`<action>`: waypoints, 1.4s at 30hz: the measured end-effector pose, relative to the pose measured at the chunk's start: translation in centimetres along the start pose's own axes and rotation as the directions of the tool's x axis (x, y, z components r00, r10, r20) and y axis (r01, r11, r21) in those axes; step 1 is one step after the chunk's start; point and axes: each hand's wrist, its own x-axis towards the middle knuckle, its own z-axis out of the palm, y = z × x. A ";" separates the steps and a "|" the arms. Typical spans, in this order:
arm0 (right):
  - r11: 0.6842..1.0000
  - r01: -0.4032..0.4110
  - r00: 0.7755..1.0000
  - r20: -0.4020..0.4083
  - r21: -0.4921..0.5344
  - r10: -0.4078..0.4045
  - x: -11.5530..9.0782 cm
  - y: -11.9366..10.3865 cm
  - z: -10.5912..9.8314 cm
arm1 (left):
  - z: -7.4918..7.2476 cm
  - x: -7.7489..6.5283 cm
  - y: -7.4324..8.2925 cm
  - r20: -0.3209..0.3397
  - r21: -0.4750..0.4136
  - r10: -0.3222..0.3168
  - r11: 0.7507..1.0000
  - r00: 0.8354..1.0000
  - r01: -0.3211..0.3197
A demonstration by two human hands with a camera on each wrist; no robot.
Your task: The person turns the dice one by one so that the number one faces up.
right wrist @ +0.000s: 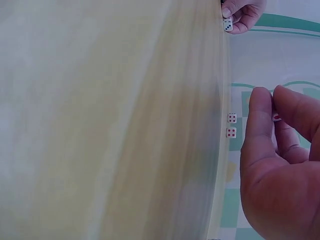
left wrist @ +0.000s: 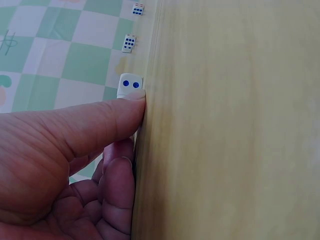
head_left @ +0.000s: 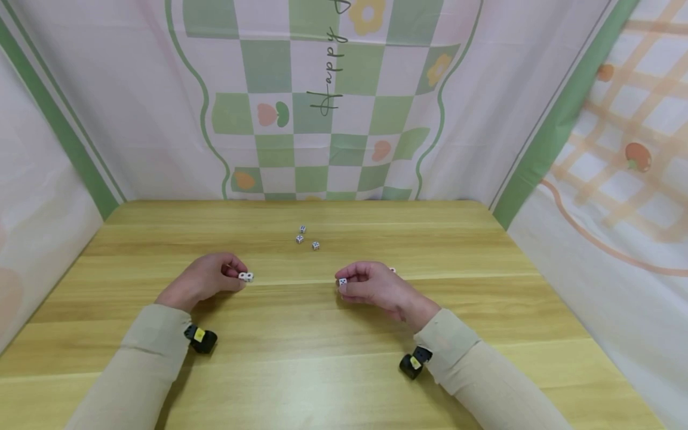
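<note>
Because the dice are so small, the fingertips should do nearly all the work, with the wrists quiet. Nearest, the right hand [head_left: 378,289] grasps a single die [head_left: 342,282] between the tips of thumb and forefinger; an even pinch on opposite faces would let it go without a twist, and fingertips held low over the table [head_left: 301,340] would leave little room for a tumble. Across from it, the left hand [head_left: 204,279] pinches white dice [head_left: 246,277] just past its thumb tip. They look like two side by side, though the left wrist view shows only one face clearly, with two blue spots; if they are a pair, level pressure matters, as squeezing one harder could skew the other loose.

Just beyond the right knuckles, a red-marked piece [head_left: 392,270], probably another die, is mostly hidden; I cannot tell whether it rests on the wood or is held, so that side of the hand wants care. Farther out, between and beyond both sets of fingers, lie three loose dice [head_left: 315,245], two of them close together. Near those, lowering the fingers from above seems safer than sliding sideways.
</note>
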 end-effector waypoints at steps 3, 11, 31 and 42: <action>1.000 -0.002 1.000 -0.005 0.008 0.002 0.0 0.0 0.0 | 0.0 0.0 0.0 -0.002 0.001 0.000 1.000 1.000 0.000; 1.000 -0.009 1.000 -0.020 0.016 0.009 0.0 -0.1 0.0 | 0.0 -0.1 0.1 -0.002 0.000 0.006 1.000 1.000 -0.006; 1.000 0.007 1.000 -0.017 0.022 -0.007 -0.3 -0.2 -0.2 | 0.0 -0.2 0.2 0.002 -0.003 0.004 1.000 1.000 -0.004; 1.000 0.010 1.000 -0.007 0.008 -0.010 -0.4 -0.2 -0.4 | 0.0 -0.3 0.3 -0.001 0.000 -0.003 1.000 1.000 0.003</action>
